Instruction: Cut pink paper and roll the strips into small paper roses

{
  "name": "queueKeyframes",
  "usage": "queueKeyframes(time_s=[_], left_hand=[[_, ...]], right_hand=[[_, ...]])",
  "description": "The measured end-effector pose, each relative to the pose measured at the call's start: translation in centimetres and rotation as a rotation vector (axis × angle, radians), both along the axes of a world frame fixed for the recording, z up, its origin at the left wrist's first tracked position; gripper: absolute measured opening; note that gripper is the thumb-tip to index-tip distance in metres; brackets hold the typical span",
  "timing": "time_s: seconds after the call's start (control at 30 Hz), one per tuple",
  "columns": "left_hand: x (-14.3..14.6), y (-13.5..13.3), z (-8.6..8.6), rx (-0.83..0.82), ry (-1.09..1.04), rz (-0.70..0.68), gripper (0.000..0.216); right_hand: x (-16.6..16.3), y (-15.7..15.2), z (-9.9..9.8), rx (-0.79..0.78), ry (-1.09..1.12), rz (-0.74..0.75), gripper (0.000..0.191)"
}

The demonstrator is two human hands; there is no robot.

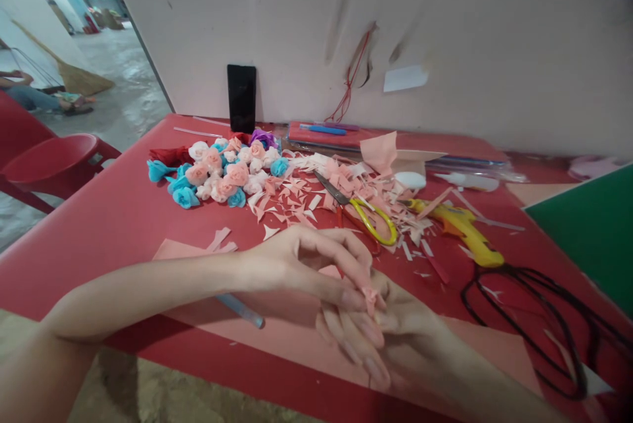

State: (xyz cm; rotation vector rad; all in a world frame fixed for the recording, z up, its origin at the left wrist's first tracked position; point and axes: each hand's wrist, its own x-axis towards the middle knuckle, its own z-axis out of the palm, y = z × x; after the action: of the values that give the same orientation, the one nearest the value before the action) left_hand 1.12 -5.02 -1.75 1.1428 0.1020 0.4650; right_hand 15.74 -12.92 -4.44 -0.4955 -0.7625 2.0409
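Both of my hands meet over the front of the red table. Thumb and fingers of my left hand [321, 268] pinch a small twisted piece of pink crepe paper [370, 299]. My right hand [363, 337] holds the same piece from the other side, its lower fingers curled. Beneath them lies a pink paper sheet [291, 337], with a light blue stick [242, 311] on it, partly hidden by my left forearm. Just beyond my hands are yellow-handled scissors [373, 219] among pink paper scraps [291, 202].
Paper roses [237, 174] in pink, white and blue are heaped at the back left, before a black phone [242, 99] propped on the wall. A yellow glue gun [462, 228] with black cable [548, 304] lies right, near a glue bottle [469, 182] and green board [588, 225].
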Motion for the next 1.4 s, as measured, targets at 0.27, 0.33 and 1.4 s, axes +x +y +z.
queueKeyframes(time_s=[0.27,0.33,1.4], left_hand=[[0.2,-0.1,-0.1,0.019,-0.026,0.029,0.029],[0.2,-0.1,-0.4,0.025,-0.038,0.033,0.027],[0.2,0.0,0.2,0.037,0.013,0.112,0.020]], right_hand=[[-0.6,0.2,-0.1,-0.005,0.053,0.013,0.019],[-0.6,0.2,-0.1,-0.009,0.066,0.018,0.019],[-0.6,0.1,1.0,0.025,-0.008,-0.049,0.026]])
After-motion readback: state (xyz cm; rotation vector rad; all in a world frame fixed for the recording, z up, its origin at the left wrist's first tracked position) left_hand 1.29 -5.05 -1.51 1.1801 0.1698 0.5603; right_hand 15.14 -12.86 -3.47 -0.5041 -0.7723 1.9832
